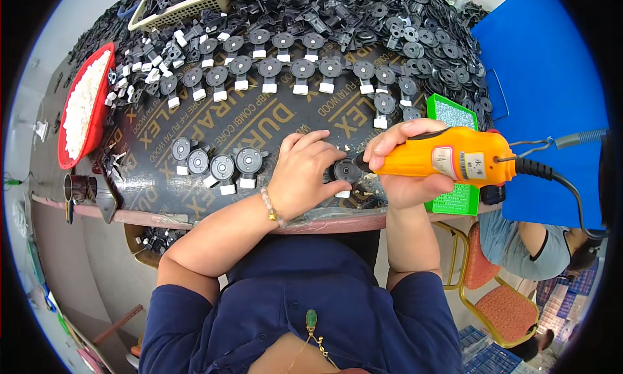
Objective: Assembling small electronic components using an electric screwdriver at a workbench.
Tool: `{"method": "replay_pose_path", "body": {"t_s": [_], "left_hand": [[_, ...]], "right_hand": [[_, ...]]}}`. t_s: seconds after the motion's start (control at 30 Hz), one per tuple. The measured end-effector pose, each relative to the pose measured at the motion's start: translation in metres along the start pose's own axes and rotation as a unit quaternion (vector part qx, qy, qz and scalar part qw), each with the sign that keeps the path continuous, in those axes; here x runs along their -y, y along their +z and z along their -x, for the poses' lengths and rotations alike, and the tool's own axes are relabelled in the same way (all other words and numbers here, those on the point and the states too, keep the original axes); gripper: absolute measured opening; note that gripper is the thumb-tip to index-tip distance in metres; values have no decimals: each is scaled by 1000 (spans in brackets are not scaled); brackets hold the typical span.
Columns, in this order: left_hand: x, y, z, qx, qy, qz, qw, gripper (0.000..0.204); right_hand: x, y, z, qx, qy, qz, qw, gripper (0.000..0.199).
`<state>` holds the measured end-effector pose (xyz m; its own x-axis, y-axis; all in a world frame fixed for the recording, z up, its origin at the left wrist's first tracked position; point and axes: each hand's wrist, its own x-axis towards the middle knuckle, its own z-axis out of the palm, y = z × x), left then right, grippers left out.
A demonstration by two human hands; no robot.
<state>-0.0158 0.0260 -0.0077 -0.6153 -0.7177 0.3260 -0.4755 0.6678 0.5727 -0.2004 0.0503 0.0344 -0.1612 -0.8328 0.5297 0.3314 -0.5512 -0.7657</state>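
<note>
The orange electric screwdriver is gripped firmly in the right hand, with the fingers wrapped around its body. Its long axis is laid roughly crosswise, and its dark nose is pointed left, toward a black disc found just to the left of this grip. Whether the disc is touched by the tip cannot be told. The disc is met from its left side by the left hand, the nearer of the two; its thumb and forefinger are parted around the edge, and whether any pressure is applied cannot be made out. A white tab on the disc is turned toward the body.

Beneath the screwdriver, a green tray is partly covered. Left of the left hand, four similar parts are grouped on the table. Beyond both hands, more disc parts are set out in curved rows. Farther left, a red basket is filled with white pieces; farthest off, black parts are heaped.
</note>
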Motion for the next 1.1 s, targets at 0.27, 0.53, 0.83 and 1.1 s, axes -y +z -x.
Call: {"method": "replay_pose_path", "body": {"t_s": [0.27, 0.53, 0.83, 1.1], "left_hand": [[-1, -1, 0, -10, 12, -12, 1000, 45], [-2, -2, -2, -6, 25, -16, 1000, 43], [-6, -2, -1, -9, 32, -20, 999, 48], [-8, 2, -3, -4, 40, -50, 998, 50]], "right_hand": [[6, 17, -1, 26, 67, 70, 995, 88], [10, 15, 0, -26, 70, 64, 995, 92], [100, -125, 2, -223, -90, 360, 902, 83], [104, -196, 15, -283, -147, 366, 875, 79]]}}
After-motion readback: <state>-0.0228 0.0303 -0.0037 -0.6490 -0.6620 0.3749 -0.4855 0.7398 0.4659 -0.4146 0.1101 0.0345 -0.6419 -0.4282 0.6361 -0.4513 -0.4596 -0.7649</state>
